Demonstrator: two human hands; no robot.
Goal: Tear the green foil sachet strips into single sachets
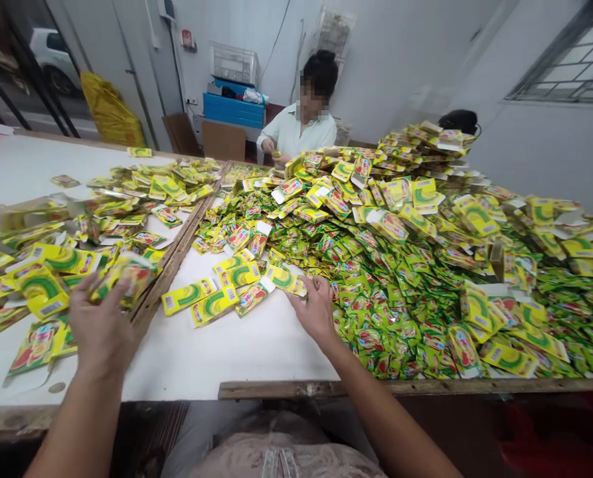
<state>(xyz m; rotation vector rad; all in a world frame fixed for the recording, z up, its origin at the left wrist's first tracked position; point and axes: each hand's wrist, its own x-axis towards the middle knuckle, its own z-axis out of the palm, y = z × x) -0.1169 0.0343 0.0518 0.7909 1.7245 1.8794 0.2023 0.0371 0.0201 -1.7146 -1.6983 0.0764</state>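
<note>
My left hand (101,325) is at the wooden divider on the left, slightly smeared by motion, its thumb and fingers closed on a small yellow-and-green carton (131,273). Loose cartons of the same kind, such as a yellow carton (44,291), lie around and under it. In the middle, my right hand (317,309) has its fingertips closed at the right end of another small carton (285,279). Several flat yellow cartons (215,305) lie just left of that hand on the white tabletop (176,358). Green sachets (376,312) are heaped close to its right side.
A raised wooden strip (176,255) divides the table, and a wooden edge (296,389) runs along the front. More cartons (390,192) cover the sachet heap. Across the table a co-worker (301,129) handles a small item. Blue boxes (234,109) stand behind.
</note>
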